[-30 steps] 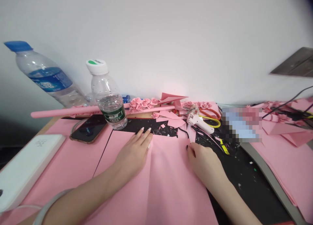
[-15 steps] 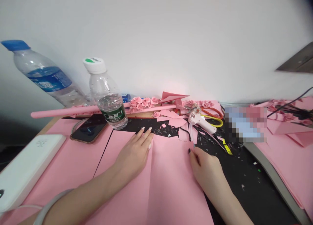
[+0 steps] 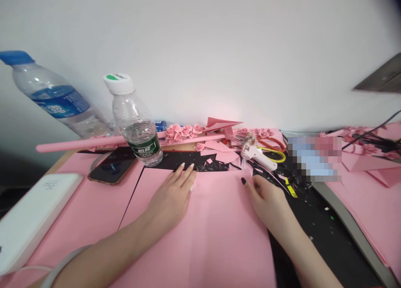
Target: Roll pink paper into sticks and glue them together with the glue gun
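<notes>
A large pink paper sheet (image 3: 225, 229) covers the near middle of the table, with a faint crease running down it. My left hand (image 3: 173, 194) lies flat on the sheet left of the crease, fingers stretched toward the far edge. At the sheet's far right corner my right hand (image 3: 266, 196) pinches the paper between thumb and curled fingers. Just beyond the right hand lies a pale pink glue gun (image 3: 258, 156), nozzle toward the paper's edge. Small pink scraps (image 3: 224, 152) are scattered past the far edge.
A water bottle (image 3: 142, 139) stands beside a phone (image 3: 114, 166); a white power bank (image 3: 39, 221) lies at left. A blue-capped bottle (image 3: 59, 100) leans behind. Paper roses (image 3: 184, 131) line the wall. Yellow-handled scissors (image 3: 274, 155) and more pink sheets (image 3: 372, 204) are on the right.
My right hand has moved slightly right with the paper's corner, and the sheet's right half now lies flatter and reaches further right. My left hand has stayed in place.
</notes>
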Tool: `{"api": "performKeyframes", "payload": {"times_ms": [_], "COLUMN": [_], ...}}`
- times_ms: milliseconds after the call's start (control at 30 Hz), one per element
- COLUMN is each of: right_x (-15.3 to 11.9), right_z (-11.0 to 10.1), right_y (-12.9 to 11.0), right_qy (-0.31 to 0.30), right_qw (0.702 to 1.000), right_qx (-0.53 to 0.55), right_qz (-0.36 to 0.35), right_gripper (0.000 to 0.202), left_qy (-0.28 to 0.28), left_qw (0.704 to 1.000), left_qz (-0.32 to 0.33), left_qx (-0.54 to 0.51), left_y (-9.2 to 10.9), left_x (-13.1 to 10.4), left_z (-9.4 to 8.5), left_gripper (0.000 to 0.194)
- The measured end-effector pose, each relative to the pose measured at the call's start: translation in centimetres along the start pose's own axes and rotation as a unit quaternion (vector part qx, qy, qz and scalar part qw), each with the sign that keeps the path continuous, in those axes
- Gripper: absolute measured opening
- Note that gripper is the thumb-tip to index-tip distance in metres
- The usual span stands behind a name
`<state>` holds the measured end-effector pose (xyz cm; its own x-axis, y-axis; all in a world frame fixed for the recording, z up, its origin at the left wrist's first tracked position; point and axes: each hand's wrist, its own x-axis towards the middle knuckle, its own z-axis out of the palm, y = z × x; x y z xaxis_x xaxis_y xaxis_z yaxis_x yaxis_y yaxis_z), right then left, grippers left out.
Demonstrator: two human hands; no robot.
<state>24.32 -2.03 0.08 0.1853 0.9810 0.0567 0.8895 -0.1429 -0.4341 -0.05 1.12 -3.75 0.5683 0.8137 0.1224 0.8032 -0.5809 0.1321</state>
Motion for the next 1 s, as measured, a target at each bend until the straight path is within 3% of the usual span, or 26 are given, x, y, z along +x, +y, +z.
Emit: {"api": "performKeyframes", "payload": {"times_ms": [167, 367, 500, 700, 900, 1000], "right_x": [2.3, 0.8, -0.3, -0.4, -1.2, -1.6], "right_z": [-0.7, 0.0, 0.7, 0.5, -0.6, -0.7], "right_y": [-0.6, -0.8, -0.5, -0.1, 0.2, -0.1], "right_qy": [-0.030, -0.051, -0.051, 0.013, -0.070, -0.027], "right_qw": [0.998, 0.993, 0.996, 0.998, 0.991, 0.995], "right_qx": [-0.050, -0.099, -0.069, 0.021, 0.103, 0.092], "right_qz": [0.006, 0.028, 0.039, 0.055, 0.052, 0.017], "right_gripper": [0.028, 0.024, 0.024, 0.028, 0.038, 0.035], "left_qy": [0.004, 0.021, 0.025, 0.021, 0.012, 0.018], "left_qw": [1.000, 1.000, 1.000, 1.000, 1.000, 1.000], "left_qz": [-0.001, 0.004, 0.008, 0.015, 0.004, -0.008], "left_qx": [0.001, -0.002, 0.002, 0.007, -0.009, -0.024], "left_y": [0.0, 0.0, -0.1, -0.1, 0.0, -0.1], "left_x": [0.0, -0.1, -0.1, 0.0, -0.1, -0.1], "left_z": [-0.1, 0.2, 0.4, 0.2, 0.1, -0.3], "left_gripper": [0.047, 0.045, 0.045, 0.044, 0.045, 0.044]}}
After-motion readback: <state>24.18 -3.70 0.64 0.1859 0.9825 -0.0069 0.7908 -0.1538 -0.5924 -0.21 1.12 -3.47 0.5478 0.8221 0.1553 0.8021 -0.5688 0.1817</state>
